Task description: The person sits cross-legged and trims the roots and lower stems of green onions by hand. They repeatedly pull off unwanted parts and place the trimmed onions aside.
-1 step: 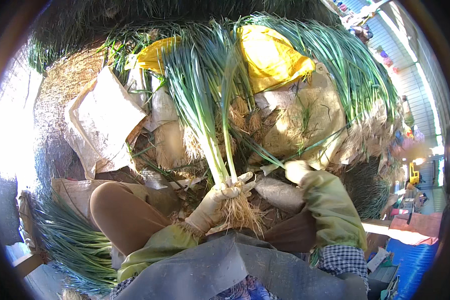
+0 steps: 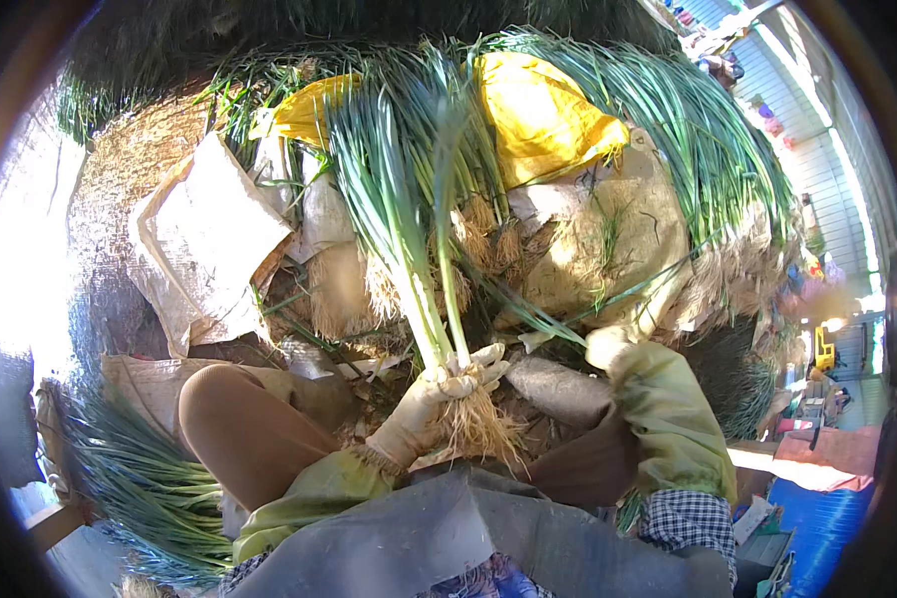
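Note:
My left hand (image 2: 424, 404), in a pale glove, is closed round the white stems of a bunch of green onions (image 2: 409, 269), just above their tan roots. The bunch tilts away from me, its green leaves reaching the far pile. One stem stands a little apart on its right side. To the right, my gloved right hand (image 2: 610, 347) is closed at the end of a few long green leaves (image 2: 543, 319), its fingertips turned away and partly hidden. Under the right forearm lies a dull rolled sack (image 2: 560, 387).
More green onions lie in a pile (image 2: 708, 159) at the far right and another pile (image 2: 149, 478) at the near left. Yellow sacks (image 2: 538, 115) cover part of the far heap. A white sack (image 2: 209, 239) lies left, and a blue sheet (image 2: 817, 523) at the lower right.
My right hand has moved slightly to the right, the green leaves trailing with it. The left hand and its bunch have hardly shifted.

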Tool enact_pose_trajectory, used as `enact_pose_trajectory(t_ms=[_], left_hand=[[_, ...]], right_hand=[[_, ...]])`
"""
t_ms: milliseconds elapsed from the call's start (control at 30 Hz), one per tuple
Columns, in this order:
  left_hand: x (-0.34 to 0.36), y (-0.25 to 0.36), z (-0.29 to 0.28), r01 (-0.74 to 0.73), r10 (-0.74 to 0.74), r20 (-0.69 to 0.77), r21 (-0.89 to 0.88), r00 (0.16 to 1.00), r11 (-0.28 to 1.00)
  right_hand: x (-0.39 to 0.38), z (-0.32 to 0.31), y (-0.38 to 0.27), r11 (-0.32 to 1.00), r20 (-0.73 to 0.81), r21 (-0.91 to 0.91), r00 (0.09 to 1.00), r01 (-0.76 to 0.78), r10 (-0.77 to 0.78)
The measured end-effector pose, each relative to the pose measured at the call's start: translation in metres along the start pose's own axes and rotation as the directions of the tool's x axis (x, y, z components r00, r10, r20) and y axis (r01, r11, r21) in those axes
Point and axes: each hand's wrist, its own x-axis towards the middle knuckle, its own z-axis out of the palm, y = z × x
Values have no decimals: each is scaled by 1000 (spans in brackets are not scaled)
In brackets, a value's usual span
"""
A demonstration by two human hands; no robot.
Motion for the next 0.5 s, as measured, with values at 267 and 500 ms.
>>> enact_pose_trajectory(t_ms=[267, 500], left_hand=[[5, 0, -13, -29, -20, -157, -300, 987, 953], [3, 0, -25, 30, -64, -126, -261, 990, 965]], right_hand=[[55, -61, -10, 908, -307, 396, 952, 135, -7], [149, -164, -120, 989, -203, 124, 973, -84, 108]])
